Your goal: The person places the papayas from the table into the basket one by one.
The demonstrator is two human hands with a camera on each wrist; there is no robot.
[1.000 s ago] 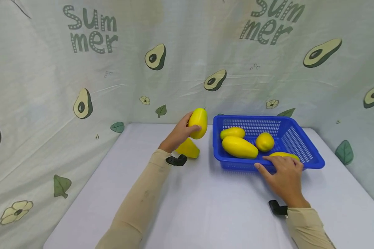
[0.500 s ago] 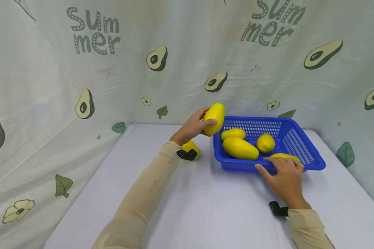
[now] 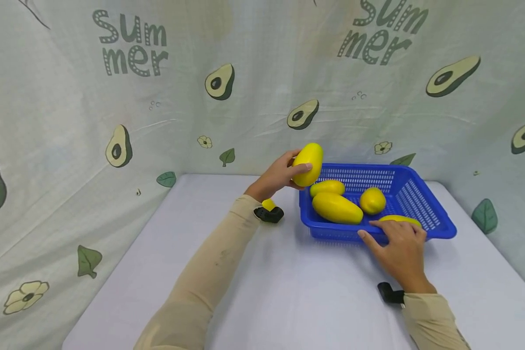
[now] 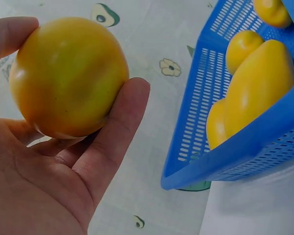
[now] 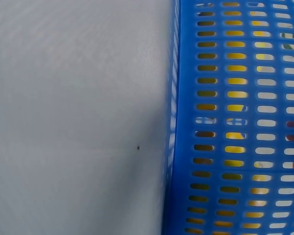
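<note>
My left hand (image 3: 276,177) grips a yellow mango (image 3: 308,164) and holds it in the air by the left back corner of a blue plastic basket (image 3: 439,227). In the left wrist view the same mango (image 4: 71,78) sits between thumb and curled fingers, apart from the basket. My right hand (image 3: 400,250) grips the basket's front rim, thumb outside and fingers over the edge. Several yellow fruits lie in the basket, among them a long one (image 3: 337,208) and a rounder one (image 3: 373,201). The right wrist view shows only the slotted basket wall (image 5: 220,112) and table, no fingers.
Another yellow fruit (image 3: 269,204) lies on the white table (image 3: 245,296), mostly hidden behind my left wrist. A printed cloth (image 3: 253,112) with avocados hangs right behind the table and along its sides.
My left hand has carried the mango rightward and slightly up, from left of the basket to its back left corner. The left wrist now covers most of the table fruit. My right hand stays put.
</note>
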